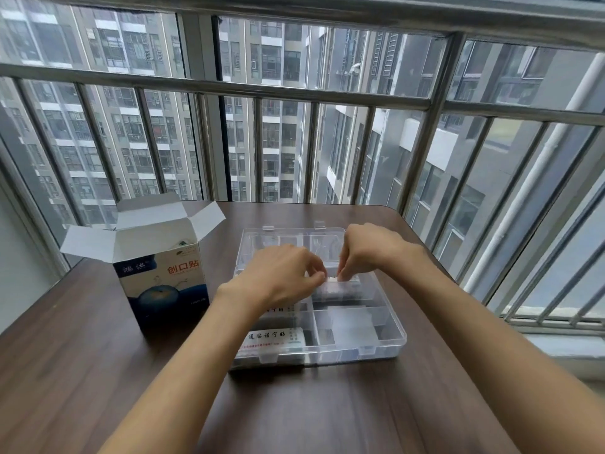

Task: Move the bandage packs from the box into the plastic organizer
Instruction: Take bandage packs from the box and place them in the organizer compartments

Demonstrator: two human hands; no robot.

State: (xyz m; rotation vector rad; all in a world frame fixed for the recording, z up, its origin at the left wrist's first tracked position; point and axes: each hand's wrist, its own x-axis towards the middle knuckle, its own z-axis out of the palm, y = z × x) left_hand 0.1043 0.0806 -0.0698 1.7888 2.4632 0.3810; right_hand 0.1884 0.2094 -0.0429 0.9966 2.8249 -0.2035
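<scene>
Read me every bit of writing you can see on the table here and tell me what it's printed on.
"创口贴", red, on the front of the open cardboard box.
Blue brand characters at the box's upper left: too blurred to read.
"通贴诺宁好" on the bandage pack in the plastic organizer.
"宁好" on a second pack, the rest hidden by the left hand.
Smaller print: unreadable.

both hands [327,267] pinching bandage pack [337,285] over plastic organizer [386,342], open box [163,276] beside

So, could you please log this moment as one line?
left hand: pinches pack | right hand: pinches pack | pack: over organizer's far right compartment | box: open, left
</scene>
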